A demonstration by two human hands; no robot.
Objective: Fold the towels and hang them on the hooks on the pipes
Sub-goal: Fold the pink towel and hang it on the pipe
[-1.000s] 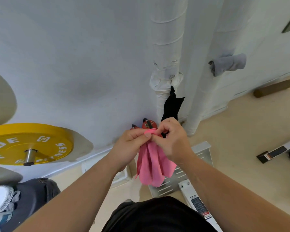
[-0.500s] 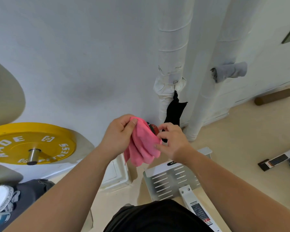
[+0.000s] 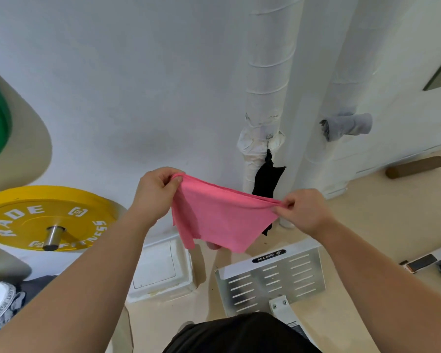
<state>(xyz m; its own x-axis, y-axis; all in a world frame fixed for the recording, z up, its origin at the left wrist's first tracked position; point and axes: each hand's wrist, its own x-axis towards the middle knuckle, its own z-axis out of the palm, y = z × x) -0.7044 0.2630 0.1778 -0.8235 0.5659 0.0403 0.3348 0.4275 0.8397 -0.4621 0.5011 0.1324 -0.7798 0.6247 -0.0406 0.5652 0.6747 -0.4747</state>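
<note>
Bright, even, soft light; faint shadows on the wall [image 3: 138,98]; wide-angle bending at edges; slightly soft focus.

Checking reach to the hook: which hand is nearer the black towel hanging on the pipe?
Right. The right hand pinches the pink towel just to the right of the black towel; the left hand grips the other corner, well to its left.

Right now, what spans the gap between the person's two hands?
In the head view, the pink towel stretches between them: the left hand pinches one top corner, the right hand the other. The black towel hangs behind it.
</note>
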